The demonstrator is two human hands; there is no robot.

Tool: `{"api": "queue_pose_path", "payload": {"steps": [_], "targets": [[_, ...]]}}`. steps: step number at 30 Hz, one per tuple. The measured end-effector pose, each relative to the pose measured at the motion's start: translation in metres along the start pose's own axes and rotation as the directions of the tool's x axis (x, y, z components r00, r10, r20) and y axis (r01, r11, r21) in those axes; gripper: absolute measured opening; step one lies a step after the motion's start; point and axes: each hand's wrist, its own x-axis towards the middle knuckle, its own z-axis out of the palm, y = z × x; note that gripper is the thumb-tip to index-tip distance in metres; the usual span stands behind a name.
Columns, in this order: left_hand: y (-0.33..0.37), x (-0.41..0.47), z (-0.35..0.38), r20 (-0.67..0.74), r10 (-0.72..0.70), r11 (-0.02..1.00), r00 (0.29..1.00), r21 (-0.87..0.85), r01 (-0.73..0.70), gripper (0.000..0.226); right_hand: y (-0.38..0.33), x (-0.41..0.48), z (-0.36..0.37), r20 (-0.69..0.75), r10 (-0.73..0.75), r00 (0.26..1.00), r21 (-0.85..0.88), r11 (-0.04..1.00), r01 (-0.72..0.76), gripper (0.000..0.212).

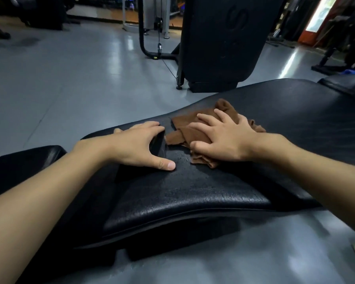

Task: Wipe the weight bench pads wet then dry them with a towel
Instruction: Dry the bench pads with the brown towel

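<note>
A long black bench pad (193, 191) stretches from lower left to upper right, its surface glistening with small droplets near the middle. A crumpled brown cloth (184, 128) lies on the pad. My right hand (223, 138) presses flat on the cloth with fingers spread. To its left, my left hand (139, 146) rests on the bare pad, fingers reaching over the far edge and thumb stretched along the top. A second black pad (25, 160) adjoins at the left.
Grey glossy floor (70, 78) surrounds the bench. A tall black upright pad (223, 37) on a machine frame stands just behind the bench. A cable machine (158, 27) is farther back. Another black pad (344, 85) sits at the right edge.
</note>
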Motion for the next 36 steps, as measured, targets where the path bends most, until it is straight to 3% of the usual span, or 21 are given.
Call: {"api": "queue_pose_path", "payload": {"steps": [4,10,16,22,27,31,36], "targets": [[-0.011,-0.005,0.001,-0.031,0.049,0.998,0.998,-0.046,-0.05,0.115,-0.019,-0.075,0.007,0.008,-0.017,1.0,-0.039,0.999,0.017,0.084],[-0.033,-0.006,0.002,-0.097,0.116,0.987,0.989,-0.099,-0.125,0.12,-0.034,-0.131,0.018,0.027,-0.019,0.999,-0.139,0.99,0.023,0.075],[-0.06,-0.009,-0.001,-0.066,0.136,0.986,0.989,-0.093,-0.141,0.1,-0.039,-0.071,0.011,-0.001,0.02,1.0,-0.028,0.999,-0.02,0.084],[-0.065,-0.013,0.002,-0.044,0.106,0.989,0.993,-0.099,-0.11,0.114,-0.041,0.033,-0.003,0.0,0.087,0.996,0.013,0.996,-0.087,0.063],[-0.064,-0.017,0.003,-0.085,0.022,0.999,0.996,0.042,-0.019,0.123,-0.048,0.093,-0.016,0.029,0.155,0.988,0.035,0.987,-0.156,0.069],[-0.062,-0.022,0.005,-0.085,0.041,0.999,0.996,0.001,-0.041,0.11,-0.051,0.083,-0.011,-0.005,0.146,0.989,0.037,0.989,-0.145,0.068],[-0.062,-0.027,0.003,-0.109,0.066,0.997,0.992,-0.022,-0.068,0.089,-0.057,0.018,0.004,-0.021,0.031,0.999,-0.003,1.0,-0.031,0.063]]}}
